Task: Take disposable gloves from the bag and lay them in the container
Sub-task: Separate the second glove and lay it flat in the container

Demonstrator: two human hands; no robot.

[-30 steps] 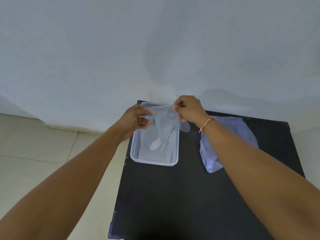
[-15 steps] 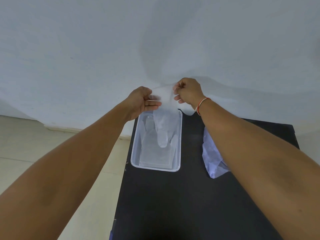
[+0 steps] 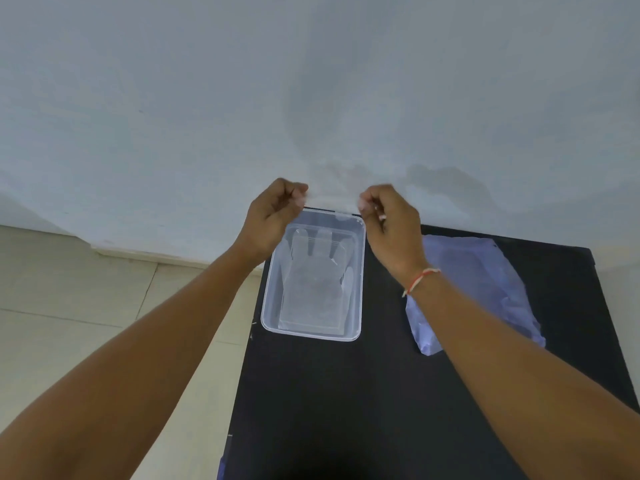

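**Glove spread above the tub**

Pale wall fills the background behind a black table (image 3: 329, 393). At the table's 11 o'clock corner sits a clear container (image 3: 360, 271) with flat gloves (image 3: 311, 289) lying inside. Left hand (image 3: 273, 216) and right hand (image 3: 391, 223) hover over its far rim, fingers curled, each apparently pinching an edge of a faint, see-through glove (image 3: 332, 199). Toward 2 o'clock lies the bluish bag (image 3: 485, 282).
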